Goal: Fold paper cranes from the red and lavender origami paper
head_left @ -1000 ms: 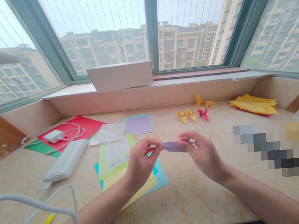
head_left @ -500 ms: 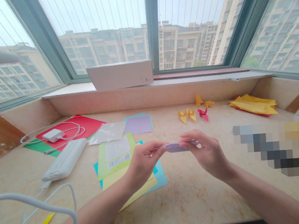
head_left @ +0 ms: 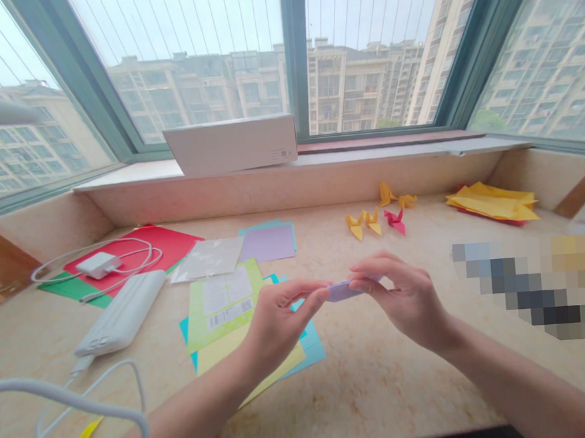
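Observation:
A small folded piece of purple paper point(head_left: 344, 291) is held above the counter between both hands. My left hand point(head_left: 292, 312) pinches its left end between thumb and fingers. The right end is pinched by my right hand point(head_left: 402, 291), whose fingertips cover that part. Beyond the hands stand several yellow folded paper birds point(head_left: 356, 227) and a pink one point(head_left: 395, 222). Under and beside my left forearm lie a light green packet point(head_left: 223, 304), a pale yellow sheet point(head_left: 283, 366) and blue sheets point(head_left: 314, 344).
Flat purple paper point(head_left: 269, 242) and a clear sleeve point(head_left: 208, 258) lie behind. At left are red paper point(head_left: 174, 244), a white power bank point(head_left: 121, 313) and cables. Yellow sheets point(head_left: 492, 202) are stacked at back right. A white box point(head_left: 232, 145) stands on the sill.
The purple paper has tilted slightly, its left part now lower, and my left hand has shifted a little toward my right hand. The whole view has moved slightly.

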### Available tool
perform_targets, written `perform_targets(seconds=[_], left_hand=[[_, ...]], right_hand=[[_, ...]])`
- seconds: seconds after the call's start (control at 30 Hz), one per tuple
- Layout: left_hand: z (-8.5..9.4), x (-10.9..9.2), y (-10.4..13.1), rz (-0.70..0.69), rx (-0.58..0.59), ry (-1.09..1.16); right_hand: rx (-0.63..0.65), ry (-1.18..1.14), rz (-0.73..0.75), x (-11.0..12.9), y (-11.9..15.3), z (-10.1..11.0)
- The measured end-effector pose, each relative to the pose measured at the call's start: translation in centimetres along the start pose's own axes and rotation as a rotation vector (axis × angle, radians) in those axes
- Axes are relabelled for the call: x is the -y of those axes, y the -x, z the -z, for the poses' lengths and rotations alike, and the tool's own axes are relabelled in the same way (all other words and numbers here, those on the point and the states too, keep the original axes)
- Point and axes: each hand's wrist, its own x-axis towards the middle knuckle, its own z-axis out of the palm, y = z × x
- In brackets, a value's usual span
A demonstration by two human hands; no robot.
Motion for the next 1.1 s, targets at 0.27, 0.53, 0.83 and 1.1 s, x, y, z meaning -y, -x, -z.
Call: perform_targets(seconds=[0.27,0.53,0.83,1.1], left_hand=[[0.08,0.43,-0.19,-0.004,-0.015,-0.026],[-0.07,-0.12,-0.04,-0.111,0.028,-0.143],[0.30,-0.20,-0.13,-0.167,-0.009,-0.230],[0.16,-0.15,0.07,-0.200,-0.012,-0.293]], right_hand=[[0.023,0.105,0.032,-0.01,-0.33,0.02],[-0.007,0.088,0.124,0.58,-0.16,0.11],[0.115,0.163,0.133,0.11,-0.35,0.17],[0.131,0.291,0.177,0.00,-0.35,0.24]])
